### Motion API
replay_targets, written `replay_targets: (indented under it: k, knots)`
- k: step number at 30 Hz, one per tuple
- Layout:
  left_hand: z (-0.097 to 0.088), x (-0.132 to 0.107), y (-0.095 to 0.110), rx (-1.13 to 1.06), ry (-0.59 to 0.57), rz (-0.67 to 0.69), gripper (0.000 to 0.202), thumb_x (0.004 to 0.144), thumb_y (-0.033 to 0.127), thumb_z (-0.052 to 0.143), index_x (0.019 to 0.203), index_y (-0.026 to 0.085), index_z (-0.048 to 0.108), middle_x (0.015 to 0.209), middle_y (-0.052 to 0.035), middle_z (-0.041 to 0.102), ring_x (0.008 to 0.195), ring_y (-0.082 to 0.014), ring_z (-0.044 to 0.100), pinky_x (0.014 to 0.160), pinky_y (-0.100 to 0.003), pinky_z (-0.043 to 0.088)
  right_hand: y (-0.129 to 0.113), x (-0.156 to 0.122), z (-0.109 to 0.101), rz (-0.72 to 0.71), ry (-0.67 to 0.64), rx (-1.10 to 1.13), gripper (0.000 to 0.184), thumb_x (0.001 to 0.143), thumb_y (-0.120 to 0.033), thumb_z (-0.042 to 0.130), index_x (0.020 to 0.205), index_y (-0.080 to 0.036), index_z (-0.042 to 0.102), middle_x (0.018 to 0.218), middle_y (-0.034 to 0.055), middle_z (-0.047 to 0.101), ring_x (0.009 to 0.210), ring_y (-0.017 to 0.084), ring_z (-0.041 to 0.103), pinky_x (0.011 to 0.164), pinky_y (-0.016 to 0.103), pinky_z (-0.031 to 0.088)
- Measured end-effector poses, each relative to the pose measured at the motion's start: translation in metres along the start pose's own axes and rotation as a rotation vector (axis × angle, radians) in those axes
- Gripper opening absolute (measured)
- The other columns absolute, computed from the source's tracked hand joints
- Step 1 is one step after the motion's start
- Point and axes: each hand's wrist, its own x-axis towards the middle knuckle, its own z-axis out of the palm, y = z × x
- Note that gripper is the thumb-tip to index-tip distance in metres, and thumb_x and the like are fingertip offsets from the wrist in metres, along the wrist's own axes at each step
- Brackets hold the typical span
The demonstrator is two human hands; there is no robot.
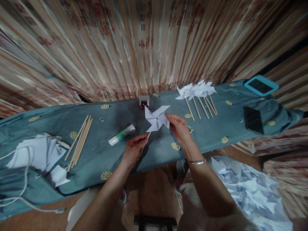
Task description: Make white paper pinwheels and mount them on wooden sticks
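Note:
A white paper pinwheel with a metal pin at its centre is held up over the middle of the table. My left hand is closed round its wooden stick, just below the blades. With thumb and fingers, my right hand pinches the edge of the right-hand blade. Behind the pinwheel stands a small red box of pins, its lid up. A green and white glue stick lies to the left of it, near my left hand.
Several finished pinwheels lie at the back right. Wooden sticks and white paper sheets lie at left, beside a white cable. A phone and a blue-framed device are at right. A bag of paper pinwheels stands below.

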Motion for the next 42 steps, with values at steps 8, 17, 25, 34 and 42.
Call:
replay_targets:
  k: [8, 17, 25, 34, 42]
  knots:
    - [-0.003, 0.002, 0.005, 0.036, 0.008, 0.0, 0.04, 0.046, 0.034, 0.091, 0.08, 0.017, 0.08, 0.076, -0.0048, 0.075, 0.067, -0.0147, 0.063, 0.062, -0.024, 0.047, 0.003, 0.005, 0.003, 0.019, -0.022, 0.015, 0.037, 0.047, -0.053, 0.091, 0.061, -0.023, 0.074, 0.05, -0.0056, 0.059, 0.048, 0.007, 0.042, 0.045, 0.023, 0.032]
    - [0.001, 0.004, 0.006, 0.005, 0.037, -0.017, 0.041, 0.043, 0.033, 0.092, 0.078, 0.016, 0.079, 0.069, -0.0019, 0.071, 0.059, -0.0103, 0.056, 0.055, -0.022, 0.04, 0.001, 0.001, 0.006, 0.072, -0.037, 0.062, 0.036, 0.046, -0.048, 0.093, 0.062, -0.022, 0.073, 0.053, -0.0058, 0.063, 0.047, 0.006, 0.048, 0.043, 0.021, 0.039]
    - [0.003, 0.001, 0.006, 0.007, 0.031, 0.002, 0.041, 0.043, 0.036, 0.092, 0.076, 0.017, 0.079, 0.069, -0.0014, 0.071, 0.06, -0.0104, 0.056, 0.057, -0.022, 0.04, -0.001, -0.007, 0.009, 0.122, -0.046, 0.077, 0.029, 0.049, -0.041, 0.091, 0.061, -0.022, 0.072, 0.054, -0.0051, 0.062, 0.049, 0.007, 0.05, 0.046, 0.022, 0.044]
    - [0.005, 0.0, 0.004, 0.011, 0.038, 0.028, 0.037, 0.044, 0.036, 0.091, 0.074, 0.018, 0.079, 0.07, -0.002, 0.072, 0.062, -0.0121, 0.057, 0.061, -0.025, 0.042, 0.001, -0.013, 0.01, 0.12, -0.083, 0.081, 0.031, 0.049, -0.043, 0.091, 0.06, -0.021, 0.072, 0.051, -0.0064, 0.058, 0.048, 0.005, 0.046, 0.046, 0.02, 0.043]
    - [0.005, -0.001, 0.003, -0.005, 0.033, 0.023, 0.038, 0.045, 0.034, 0.091, 0.076, 0.017, 0.079, 0.071, -0.0015, 0.072, 0.063, -0.0116, 0.057, 0.064, -0.024, 0.042, 0.005, -0.016, 0.011, 0.161, -0.085, 0.09, 0.034, 0.05, -0.041, 0.093, 0.062, -0.019, 0.071, 0.052, -0.0064, 0.059, 0.049, 0.004, 0.052, 0.048, 0.016, 0.047]
